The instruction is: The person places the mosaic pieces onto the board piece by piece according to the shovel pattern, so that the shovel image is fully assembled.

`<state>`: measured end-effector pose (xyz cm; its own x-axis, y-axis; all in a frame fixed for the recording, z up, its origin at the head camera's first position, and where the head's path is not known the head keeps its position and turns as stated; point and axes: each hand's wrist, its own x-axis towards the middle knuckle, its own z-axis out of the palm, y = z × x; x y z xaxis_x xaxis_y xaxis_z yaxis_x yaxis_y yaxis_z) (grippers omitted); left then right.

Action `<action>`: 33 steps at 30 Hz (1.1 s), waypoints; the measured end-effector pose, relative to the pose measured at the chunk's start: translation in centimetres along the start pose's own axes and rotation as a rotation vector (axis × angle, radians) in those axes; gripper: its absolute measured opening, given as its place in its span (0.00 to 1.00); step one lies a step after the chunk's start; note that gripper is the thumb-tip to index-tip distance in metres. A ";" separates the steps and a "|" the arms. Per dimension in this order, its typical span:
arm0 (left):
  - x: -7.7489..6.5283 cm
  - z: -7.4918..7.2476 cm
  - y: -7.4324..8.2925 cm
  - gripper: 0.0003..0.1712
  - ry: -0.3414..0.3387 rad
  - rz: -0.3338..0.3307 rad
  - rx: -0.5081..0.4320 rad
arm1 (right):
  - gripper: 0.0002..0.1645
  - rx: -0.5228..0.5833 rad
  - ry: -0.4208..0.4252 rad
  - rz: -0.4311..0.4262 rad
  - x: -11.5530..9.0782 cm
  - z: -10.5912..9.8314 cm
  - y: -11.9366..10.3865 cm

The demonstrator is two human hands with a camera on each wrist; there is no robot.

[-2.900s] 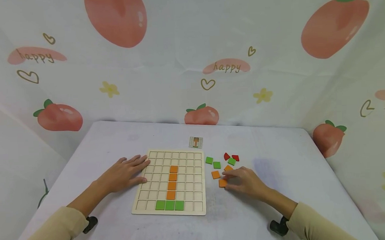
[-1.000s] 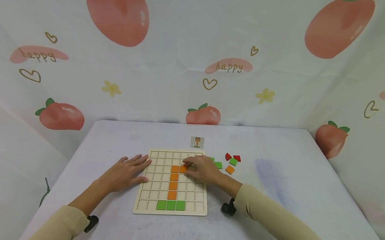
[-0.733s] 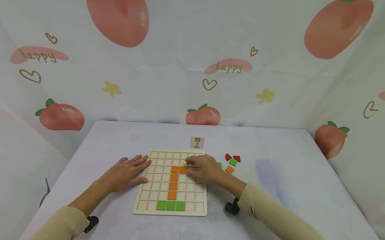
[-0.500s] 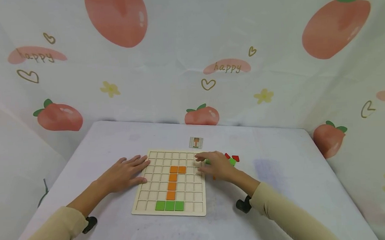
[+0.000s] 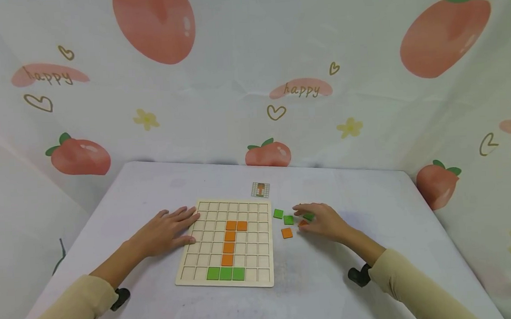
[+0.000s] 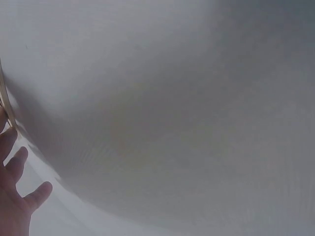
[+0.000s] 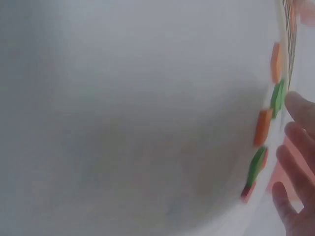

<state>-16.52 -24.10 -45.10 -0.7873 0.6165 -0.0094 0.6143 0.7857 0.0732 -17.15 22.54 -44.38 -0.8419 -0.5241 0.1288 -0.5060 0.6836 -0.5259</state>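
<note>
My left hand (image 5: 166, 232) lies with spread fingers on the left edge of a wooden grid board (image 5: 252, 249). An orange column of square tiles (image 5: 228, 247) runs up its middle, and one more orange tile (image 5: 241, 225) sits to the right of the top one. Below the column is a row of green tiles (image 5: 226, 274). My right hand (image 5: 324, 223) hovers over loose pieces right of the board, thumb and fingers apart, nothing between them. Near its fingertips are an orange tile (image 7: 263, 128) and a green tile (image 7: 257, 164); the red pieces are mostly hidden in the head view.
Two green tiles, one of them (image 5: 278, 213) by the board's edge, and an orange tile (image 5: 287, 233) lie between board and right hand. A small picture card (image 5: 260, 189) lies behind the board. A printed cloth (image 5: 219, 108) hangs behind the white table (image 5: 219, 308).
My right hand gripped a loose orange tile, set it beside the column's top tile, let go and moved back right over the loose pieces. My left hand stayed on the board's edge.
</note>
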 end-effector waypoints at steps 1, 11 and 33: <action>0.0 0.0 0.0 0.43 -0.002 0.001 0.000 | 0.31 0.005 -0.005 0.003 -0.3 -0.1 0.3; 0.1 -0.1 0.1 0.42 -0.005 0.006 0.001 | 0.31 -0.011 0.001 -0.030 -1.6 -0.5 1.9; 0.2 0.0 -0.1 0.42 -0.010 0.005 0.015 | 0.27 -0.041 0.021 -0.060 -1.4 -0.1 1.7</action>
<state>-16.75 -24.03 -45.09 -0.7835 0.6211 -0.0189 0.6193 0.7830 0.0580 -16.83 24.52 -45.38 -0.8136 -0.5540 0.1764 -0.5621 0.6718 -0.4824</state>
